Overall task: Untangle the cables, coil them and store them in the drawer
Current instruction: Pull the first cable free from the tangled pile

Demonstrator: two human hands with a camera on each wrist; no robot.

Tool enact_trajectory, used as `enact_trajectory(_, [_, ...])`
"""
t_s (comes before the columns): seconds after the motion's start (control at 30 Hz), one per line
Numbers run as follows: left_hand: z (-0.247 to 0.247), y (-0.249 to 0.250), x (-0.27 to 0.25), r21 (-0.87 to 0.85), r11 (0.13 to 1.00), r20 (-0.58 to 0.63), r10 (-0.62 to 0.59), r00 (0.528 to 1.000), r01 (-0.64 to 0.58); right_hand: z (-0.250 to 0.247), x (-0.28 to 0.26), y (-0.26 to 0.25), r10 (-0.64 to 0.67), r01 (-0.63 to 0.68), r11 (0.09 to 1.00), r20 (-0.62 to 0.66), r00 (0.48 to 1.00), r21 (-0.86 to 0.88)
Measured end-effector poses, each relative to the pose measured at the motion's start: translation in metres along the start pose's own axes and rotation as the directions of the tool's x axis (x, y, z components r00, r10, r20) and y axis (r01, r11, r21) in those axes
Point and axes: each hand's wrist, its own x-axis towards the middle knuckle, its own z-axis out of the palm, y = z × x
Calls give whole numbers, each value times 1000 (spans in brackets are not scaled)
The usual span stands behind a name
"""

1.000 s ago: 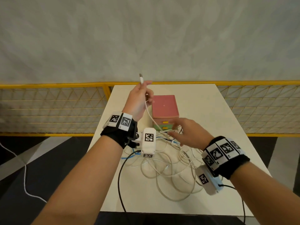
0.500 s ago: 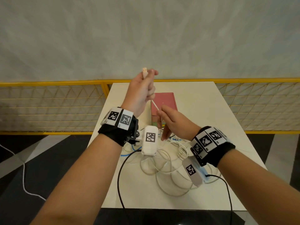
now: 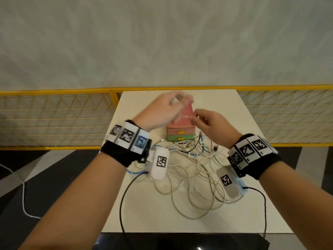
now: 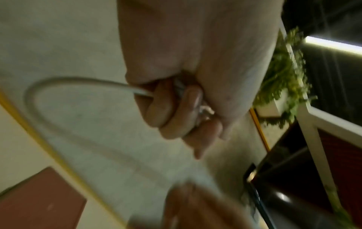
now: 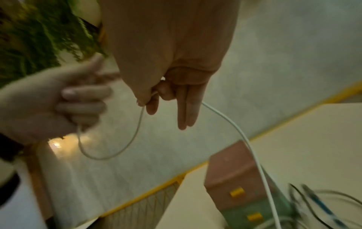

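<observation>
A tangle of white, blue and black cables (image 3: 191,165) lies on the cream table (image 3: 252,204) in front of a small drawer unit (image 3: 180,131) with pink and green drawers and yellow handles, both closed. My left hand (image 3: 173,109) is raised above the unit, its fingers curled round the end of a white cable (image 4: 78,83). My right hand (image 3: 203,120) pinches the same white cable (image 5: 245,136) between thumb and forefinger, a short loop hanging between the two hands. From my right hand the cable runs down past the drawer unit (image 5: 235,178) into the tangle.
A yellow mesh fence (image 3: 54,118) runs behind the table in front of a pale wall. A white cord (image 3: 23,195) lies on the dark floor at the left. Black camera leads (image 3: 124,204) hang from both wrists over the table's front edge.
My left hand has come down from its raised position with the cable end. My right hand has risen from the tangle to meet it and has taken hold of the white cable.
</observation>
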Motion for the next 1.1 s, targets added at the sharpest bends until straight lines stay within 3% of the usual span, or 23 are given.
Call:
enact_trajectory(0.03, [11, -3, 0, 8, 999, 100, -38, 994, 38, -4, 5, -7, -51, 50, 999, -52, 997, -14])
enact_trajectory(0.1, [21, -8, 2, -22, 995, 169, -88, 982, 93, -12, 13, -14, -119, 110, 990, -107, 987, -86])
enact_trajectory(0.17, [18, -8, 4, -48, 994, 164, -85, 983, 94, -15, 16, -10, -152, 138, 982, -106, 983, -129])
enact_trajectory(0.27, [11, 0, 6, 24, 1000, 114, 2, 993, -5, -13, 17, -4, -153, 149, 988, -133, 979, -39])
enact_trajectory(0.37, [0, 13, 12, 1, 997, -101, 74, 992, -74, -7, 12, -5, -82, 96, 986, -108, 991, 135])
enact_trajectory(0.47, [-27, 17, 19, -332, 931, -437, -11, 899, -150, 12, -1, 14, 19, -22, 982, 18, 1000, 190])
enact_trajectory(0.57, [-44, 7, 21, -353, 924, -524, -65, 849, -147, 27, -10, 38, 86, -97, 986, 85, 993, 135])
enact_trajectory(0.67, [-41, -5, 18, -49, 999, -524, -11, 852, -18, 26, -7, 37, 114, -123, 988, 91, 989, 97])
enact_trajectory(0.7, [-35, -7, 16, 50, 998, -503, 51, 863, -30, 23, -4, 33, 95, -102, 992, 84, 992, 78])
enact_trajectory(0.8, [-9, -4, 8, 175, 973, -206, 185, 961, -150, 12, 10, 10, -10, 9, 1000, 74, 997, 15])
enact_trajectory(0.87, [9, -7, 7, 199, 976, 2, 86, 996, -84, 2, 17, -4, -78, 80, 996, 54, 995, -45])
enact_trajectory(0.93, [15, -16, 8, 115, 993, 84, -28, 996, 18, -8, 22, -10, -146, 148, 981, 29, 989, -122])
enact_trajectory(1.03, [8, -19, 7, -12, 1000, 11, -28, 1000, 28, -17, 22, -7, -198, 196, 966, 4, 980, -168])
enact_trajectory(1.1, [-1, -8, 9, -53, 998, -122, 34, 992, -41, -13, 21, 0, -149, 149, 989, -8, 989, -10])
